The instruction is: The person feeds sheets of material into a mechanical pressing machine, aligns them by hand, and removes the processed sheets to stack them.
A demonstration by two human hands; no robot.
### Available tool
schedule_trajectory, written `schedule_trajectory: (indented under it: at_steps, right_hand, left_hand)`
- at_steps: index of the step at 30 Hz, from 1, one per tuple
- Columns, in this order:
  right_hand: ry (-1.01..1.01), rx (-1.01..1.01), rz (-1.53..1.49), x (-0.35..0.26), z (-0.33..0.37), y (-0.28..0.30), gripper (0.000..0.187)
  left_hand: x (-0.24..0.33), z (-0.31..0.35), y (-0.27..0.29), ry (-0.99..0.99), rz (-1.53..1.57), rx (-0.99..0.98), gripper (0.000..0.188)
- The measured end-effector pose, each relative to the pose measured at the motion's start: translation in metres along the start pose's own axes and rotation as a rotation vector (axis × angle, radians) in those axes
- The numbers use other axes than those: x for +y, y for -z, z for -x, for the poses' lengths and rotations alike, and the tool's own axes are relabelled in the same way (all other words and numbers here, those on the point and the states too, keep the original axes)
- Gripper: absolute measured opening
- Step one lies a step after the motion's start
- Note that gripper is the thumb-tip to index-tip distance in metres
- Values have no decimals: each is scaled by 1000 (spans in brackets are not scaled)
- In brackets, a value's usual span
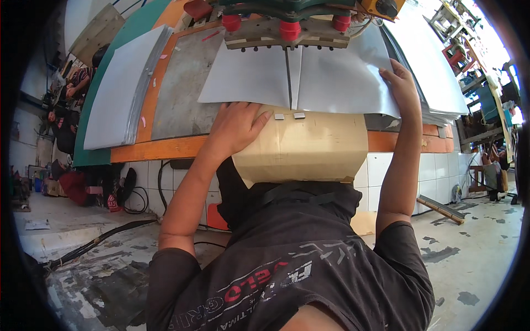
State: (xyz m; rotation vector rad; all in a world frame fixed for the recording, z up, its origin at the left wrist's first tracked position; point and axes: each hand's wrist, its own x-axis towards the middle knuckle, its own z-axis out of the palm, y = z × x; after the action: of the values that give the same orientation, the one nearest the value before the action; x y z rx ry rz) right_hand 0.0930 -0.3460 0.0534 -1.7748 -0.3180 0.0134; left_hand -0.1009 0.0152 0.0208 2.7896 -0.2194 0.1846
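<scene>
A glossy silver-white sheet (342, 83) lies under the machine head, its right side bowed upward. My right hand (402, 85) grips its right edge, with the thumb on top and the fingers around the border. Left of a dark slit, a flatter white panel (245, 77) continues; I cannot tell whether it is one piece with the right side. My left hand (237, 126) rests palm down at that panel's near edge, thumb spread to the right, fingertips partly hidden at the edge. Below the sheet, a tan board (309, 146) hangs over the table front, with two small pale blocks (290, 116) on it.
Overhead sits a dark green machine head (290, 8) with red cushions (290, 30) above a toothed metal bar (287, 37). White sheet stacks stand left (118, 91) and right (436, 71) on the orange-edged table (160, 150). People sit at the far left.
</scene>
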Motion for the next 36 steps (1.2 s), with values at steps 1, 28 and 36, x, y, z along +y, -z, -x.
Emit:
schedule_trajectory:
  at_steps: [1,28,36]
  right_hand:
    - [6,19,18,-6,2,3,37]
    - [176,125,697,-230,-75,359,50]
    - [26,121,1101,-196,-93,341,41]
  left_hand:
    - [0,0,1,-5,3,6,49]
    - [4,-1,0,-45,-69,84,58]
    - [8,0,2,-43,-64,82,58]
